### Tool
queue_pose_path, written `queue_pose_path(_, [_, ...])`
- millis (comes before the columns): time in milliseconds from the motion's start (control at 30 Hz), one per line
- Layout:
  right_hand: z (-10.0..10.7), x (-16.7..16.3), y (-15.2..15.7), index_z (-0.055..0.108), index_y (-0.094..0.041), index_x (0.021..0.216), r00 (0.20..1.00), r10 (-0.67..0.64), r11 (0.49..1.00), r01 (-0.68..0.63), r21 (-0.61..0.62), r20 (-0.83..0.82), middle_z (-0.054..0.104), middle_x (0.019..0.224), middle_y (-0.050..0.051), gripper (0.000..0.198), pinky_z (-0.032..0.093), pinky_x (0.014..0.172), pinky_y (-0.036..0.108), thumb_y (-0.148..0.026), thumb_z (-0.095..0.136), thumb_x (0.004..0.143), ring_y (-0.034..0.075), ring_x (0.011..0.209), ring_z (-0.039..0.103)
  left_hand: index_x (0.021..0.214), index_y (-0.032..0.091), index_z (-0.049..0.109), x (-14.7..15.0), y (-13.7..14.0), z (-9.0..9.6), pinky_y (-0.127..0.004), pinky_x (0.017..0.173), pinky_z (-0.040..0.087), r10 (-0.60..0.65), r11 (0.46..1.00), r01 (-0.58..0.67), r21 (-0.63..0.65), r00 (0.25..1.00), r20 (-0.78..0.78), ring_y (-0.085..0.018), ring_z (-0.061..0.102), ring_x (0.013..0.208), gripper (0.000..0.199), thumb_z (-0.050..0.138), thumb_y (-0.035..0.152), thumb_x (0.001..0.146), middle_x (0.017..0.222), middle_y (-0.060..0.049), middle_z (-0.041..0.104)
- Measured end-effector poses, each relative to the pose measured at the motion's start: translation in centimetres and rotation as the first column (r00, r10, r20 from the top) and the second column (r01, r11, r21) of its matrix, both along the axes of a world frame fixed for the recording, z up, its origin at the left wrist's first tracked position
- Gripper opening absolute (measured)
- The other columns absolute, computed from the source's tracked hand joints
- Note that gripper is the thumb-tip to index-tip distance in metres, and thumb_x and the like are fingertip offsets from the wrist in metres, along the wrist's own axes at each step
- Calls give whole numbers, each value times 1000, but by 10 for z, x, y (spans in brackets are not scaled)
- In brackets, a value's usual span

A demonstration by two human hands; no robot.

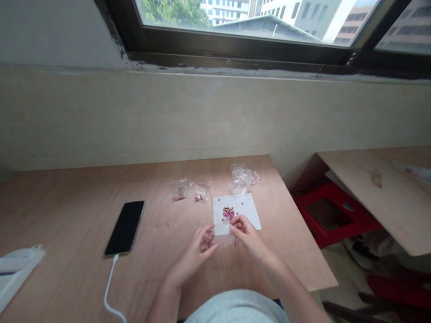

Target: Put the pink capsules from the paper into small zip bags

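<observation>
Looks done: two small filled bags near the back edge of the worktop | loose: pink and gold beads on white paper, toward the right edge | right hand pinches clear bag; left hand beside it; can't tell its grip

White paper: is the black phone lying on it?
No, the phone lies on the wooden table, apart from the white paper.

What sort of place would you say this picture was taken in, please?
Probably an indoor workroom or classroom; I can't tell which. A wood-toned desk stands along a wall beneath a window facing buildings, with a second desk at picture right.
</observation>
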State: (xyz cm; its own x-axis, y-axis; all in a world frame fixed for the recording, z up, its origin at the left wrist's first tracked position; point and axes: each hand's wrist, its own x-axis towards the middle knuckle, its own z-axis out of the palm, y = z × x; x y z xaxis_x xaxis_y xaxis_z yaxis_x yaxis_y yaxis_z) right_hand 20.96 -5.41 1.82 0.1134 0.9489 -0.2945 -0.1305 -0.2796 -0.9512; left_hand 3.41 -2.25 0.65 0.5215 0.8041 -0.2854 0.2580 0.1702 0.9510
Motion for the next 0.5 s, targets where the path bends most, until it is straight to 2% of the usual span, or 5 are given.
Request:
queue_pose_path(67, [-2,6,-2,48,-18,89,997,-16,999,12,48,80,52,79,1,28,40,52,21,-38,55,70,9,61,48,113,19,44,1,5,-6,-29,76,47,66,998,-66,0,997,-33,-15,51,85,44,57,31,72,95,-3,47])
queue_pose_path(133, [-3,9,-3,52,-18,90,987,40,996,-51,68,155,54,85,3,27,40,60,22,-36,56,70,11,70,51,113,17,43,2,8,-12,-29,75,47,115,993,-116,-6,992,-47,-15,52,84,46,56,34,72,92,-4,49])
queue_pose_path(267, [-6,9,-4,59,-16,83,971,142,985,-157,67,190,59,79,3,21,40,66,25,-33,57,71,13,72,52,114,14,42,4,11,-15,-29,76,46,125,991,-126,-47,992,-22,-15,53,83,50,59,32,70,90,-4,52])
queue_pose_path(400, [-10,6,0,61,-14,73,972,142,988,-152,40,187,60,70,2,18,39,64,24,-32,58,69,13,66,52,116,16,39,4,10,-13,-31,77,46,106,985,-95,-142,992,69,-16,56,84,61,66,28,63,89,-3,55])
queue_pose_path(500, [-12,6,3,61,-14,67,979,138,990,-141,13,151,58,62,1,19,38,59,24,-32,58,69,12,60,51,111,16,44,2,10,-16,-33,77,47,160,980,-151,-127,985,64,-17,56,85,55,67,29,63,89,-4,56])
